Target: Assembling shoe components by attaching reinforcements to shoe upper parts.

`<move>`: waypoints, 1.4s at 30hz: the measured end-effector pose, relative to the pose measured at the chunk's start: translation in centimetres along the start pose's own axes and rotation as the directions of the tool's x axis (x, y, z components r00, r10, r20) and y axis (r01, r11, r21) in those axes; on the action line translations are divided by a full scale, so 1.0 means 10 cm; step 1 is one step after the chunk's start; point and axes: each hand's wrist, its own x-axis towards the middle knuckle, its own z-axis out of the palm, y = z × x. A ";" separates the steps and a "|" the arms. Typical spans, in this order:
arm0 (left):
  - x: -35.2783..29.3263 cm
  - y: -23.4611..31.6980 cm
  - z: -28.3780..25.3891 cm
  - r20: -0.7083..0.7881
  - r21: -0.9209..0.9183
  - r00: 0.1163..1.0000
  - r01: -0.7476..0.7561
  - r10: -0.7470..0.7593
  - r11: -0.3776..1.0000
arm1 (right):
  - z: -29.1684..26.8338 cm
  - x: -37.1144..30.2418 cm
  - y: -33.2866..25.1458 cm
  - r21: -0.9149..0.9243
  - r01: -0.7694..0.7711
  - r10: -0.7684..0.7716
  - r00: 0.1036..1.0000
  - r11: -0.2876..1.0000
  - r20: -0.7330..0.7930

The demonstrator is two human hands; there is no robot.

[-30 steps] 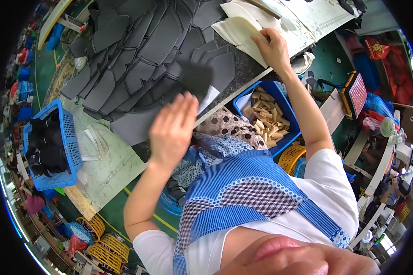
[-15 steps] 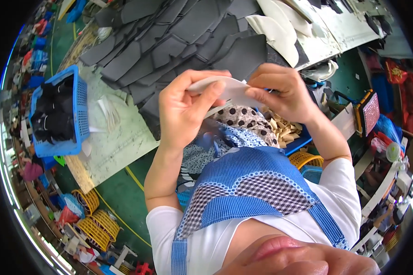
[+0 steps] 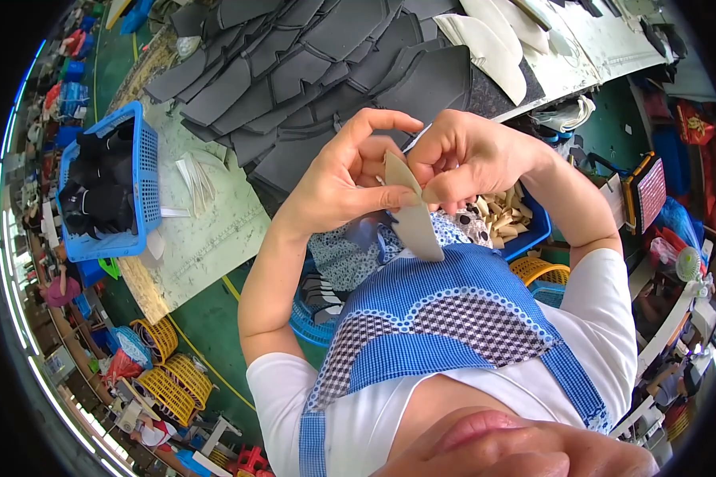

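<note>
In front of my apron, my left hand (image 3: 354,179) pinches a flat cream-coloured piece (image 3: 416,229) between its thumb and curled fingers, with the index finger stretched out above. The piece is thin and curved, and its long end hangs toward the apron. Close against its right edge is my right hand (image 3: 473,159), fingers curled in and thumb pressed to them. What those fingers grip is hidden. A narrow white edge (image 3: 415,140) shows between the left index fingertip and the right hand. Beyond both hands, dark grey foam-like cut pieces (image 3: 318,79) lie overlapping on the table.
Larger cream pieces (image 3: 485,48) lie at the table's far right. On the left stands a blue basket (image 3: 147,171) of black items, beside thin white strips (image 3: 195,183) on the table (image 3: 215,254). A blue bin (image 3: 539,226) with small beige pieces sits right of my lap.
The cream piece was held level between both hands; now it is turned downward in my left hand. My right hand has moved left and curled in beside it.
</note>
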 end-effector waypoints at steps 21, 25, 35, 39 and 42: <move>-0.94 -0.59 0.23 -0.441 -0.152 0.882 0.112 -0.169 0.982 | -0.08 -0.92 1.39 -0.170 -0.312 0.100 0.690 0.935 -0.717; -0.56 -0.55 0.09 -0.428 -0.141 0.903 -0.031 -0.032 0.990 | -0.03 -0.21 0.61 -0.573 0.163 -0.396 0.865 0.803 -0.309; -0.28 -0.63 -0.37 -0.699 0.463 0.679 0.189 0.225 0.866 | -0.55 0.37 0.49 -0.763 -0.315 -0.172 0.859 0.565 -0.482; -0.23 -0.45 -0.36 -0.660 0.720 0.716 0.518 0.226 0.463 | -0.54 0.46 0.51 -0.833 -0.320 -0.257 0.848 0.451 -0.464; -0.25 -0.33 -0.32 -0.533 0.819 0.694 0.567 0.483 0.089 | -0.54 0.49 0.56 -0.884 -0.323 -0.315 0.846 0.338 -0.430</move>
